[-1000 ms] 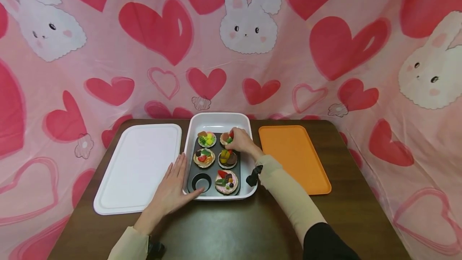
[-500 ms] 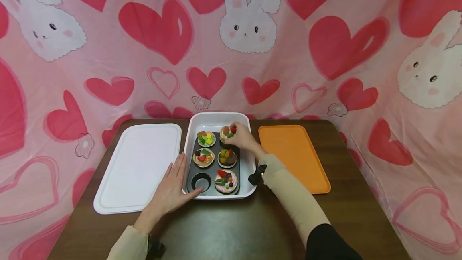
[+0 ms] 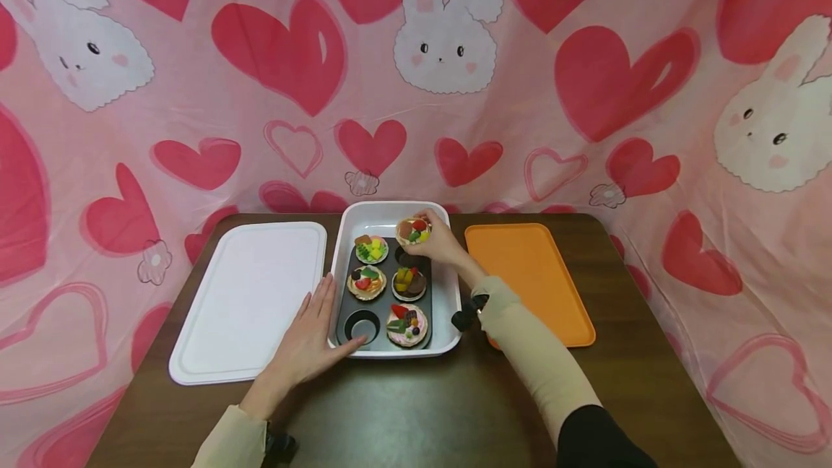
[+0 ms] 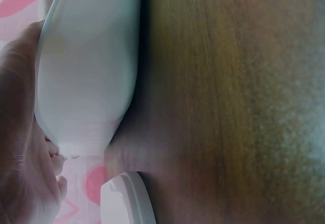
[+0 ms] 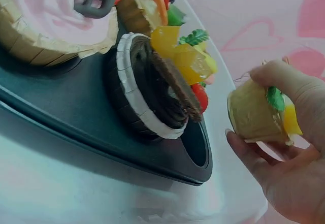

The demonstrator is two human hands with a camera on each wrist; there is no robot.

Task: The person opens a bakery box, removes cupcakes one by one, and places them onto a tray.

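My right hand [image 3: 443, 243] grips a small fruit-topped tart [image 3: 413, 230] by its sides, above the far right well of a dark muffin tin [image 3: 385, 309]. The tart's pale pastry cup [image 5: 251, 113] is tilted in the right wrist view, fully out of the tin. The tin lies inside a white bin [image 3: 409, 354] and bears several other decorated tarts, among them a dark chocolate one [image 3: 409, 284]. My left hand [image 3: 310, 338] rests on the bin's near left corner with fingers straight and spread. In the left wrist view it touches the bin's wall [image 4: 91, 71].
A white tray [image 3: 253, 302] lies left of the bin, and an orange tray [image 3: 529, 280] lies to its right. All stand on a brown wooden table [image 3: 390, 417]. Behind hangs a pink cloth [image 3: 292, 201] with hearts and rabbits.
The right hand has lifted the fruit-topped tart up out of the far right well, whose dark opening now shows. The left hand has stayed on the bin's corner.
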